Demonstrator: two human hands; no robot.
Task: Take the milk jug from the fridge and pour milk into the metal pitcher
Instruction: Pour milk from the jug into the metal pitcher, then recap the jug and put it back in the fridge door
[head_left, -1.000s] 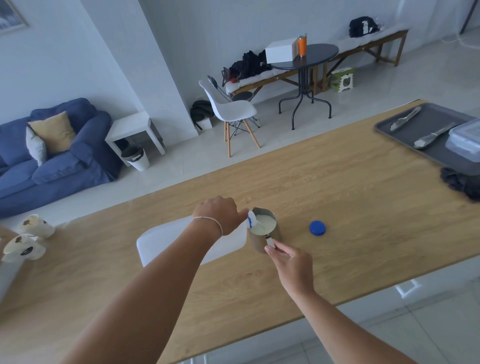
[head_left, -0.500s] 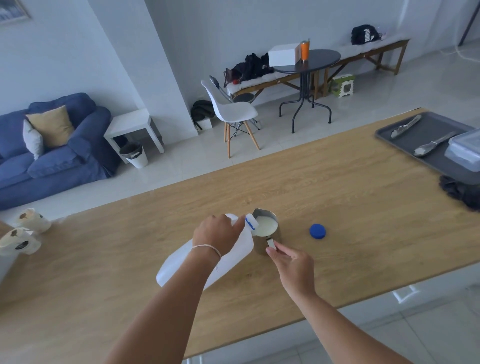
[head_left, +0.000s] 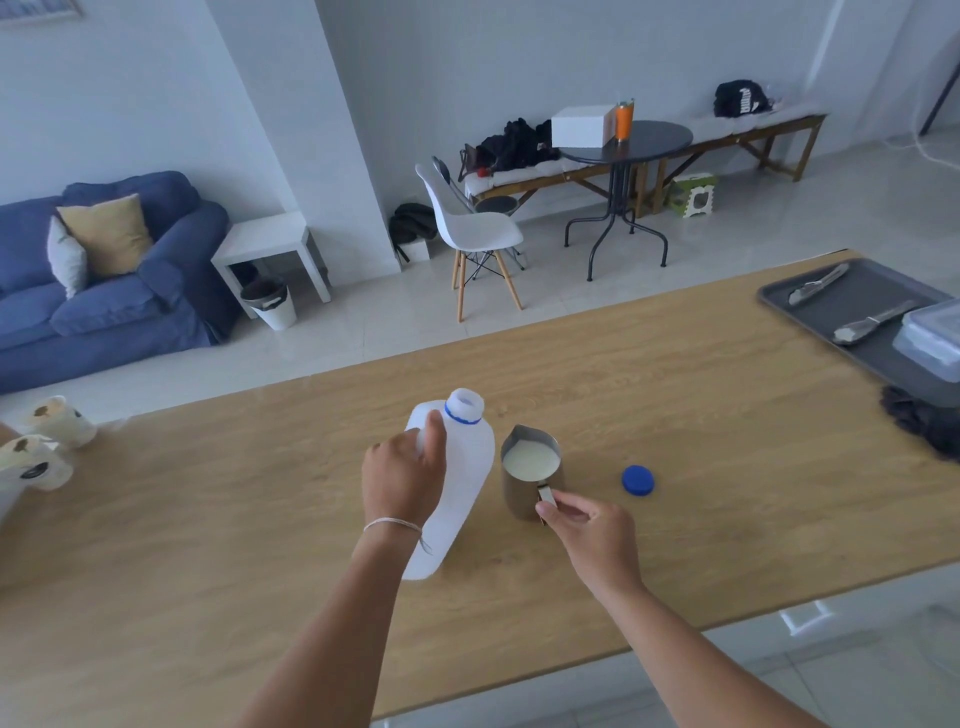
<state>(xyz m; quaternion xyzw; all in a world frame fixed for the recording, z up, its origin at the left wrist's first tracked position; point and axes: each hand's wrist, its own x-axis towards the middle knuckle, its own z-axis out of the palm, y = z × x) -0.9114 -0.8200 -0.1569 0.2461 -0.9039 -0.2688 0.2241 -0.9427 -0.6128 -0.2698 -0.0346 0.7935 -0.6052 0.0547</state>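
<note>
Two hands are busy on the wooden counter (head_left: 675, 415), and I judge the pour is done, so what matters is setting things down cleanly. My left hand (head_left: 402, 475) is wrapped around the handle side of the milk jug (head_left: 465, 467), which stands nearly upright with its open neck up, just beside the metal pitcher (head_left: 531, 475) and to its left. I can't tell whether the jug's base touches the wood yet. My right hand (head_left: 592, 530) pinches the pitcher's handle, steadying it. Milk sits high in the pitcher, close to the rim, so I'd hold it level and avoid nudging it with the jug. I'd lower the jug straight down, a little clear of the pitcher, before letting go. The blue cap (head_left: 638, 479) lies to the right of the pitcher, near enough to reach for recapping.
</note>
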